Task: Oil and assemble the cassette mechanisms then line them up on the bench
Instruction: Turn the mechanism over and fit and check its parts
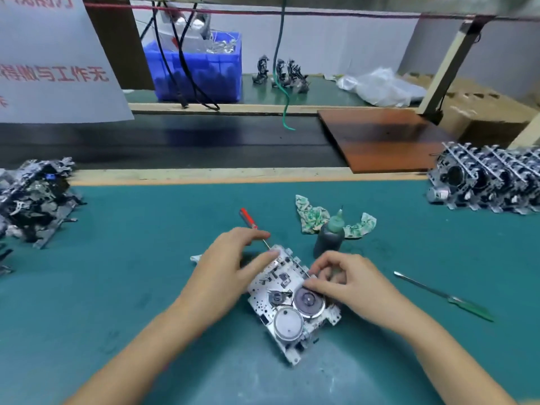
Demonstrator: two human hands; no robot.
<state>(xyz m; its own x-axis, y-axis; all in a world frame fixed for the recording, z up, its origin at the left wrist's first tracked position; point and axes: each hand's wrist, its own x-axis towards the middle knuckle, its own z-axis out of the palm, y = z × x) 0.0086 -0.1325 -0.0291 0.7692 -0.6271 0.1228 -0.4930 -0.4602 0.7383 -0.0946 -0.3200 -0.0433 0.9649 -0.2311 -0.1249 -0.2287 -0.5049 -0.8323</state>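
A person's two bare hands work on a cassette mechanism [292, 299] lying flat on a teal bench mat [146, 258], near the bottom centre of the view. The left hand [228, 264], at the mechanism's 10 o'clock, lies with fingers nearly straight, fingertips pressing the plate's far corner. The right hand [342, 279], at its 2 o'clock, has curled fingers pinching at the edge of the dark flywheel [309, 301]; what it pinches is too small to tell. A paler wheel [287, 323] sits at the flywheel's 7 o'clock.

At the mechanism's 12 o'clock stands a dark oil bottle [330, 238] with a green nozzle, a crumpled patterned cloth [315, 217] behind it. A red-handled screwdriver [249, 220] lies at 11 o'clock, a green-handled one [447, 296] at 3 o'clock. Loose mechanisms are heaped [35, 197] at far 9 o'clock; a lined-up row [491, 182] stands at far 2 o'clock. A white sign [52, 68] at top left carries red Chinese characters, partly readable as "与工作无". A blue bin [201, 71] sits beyond.
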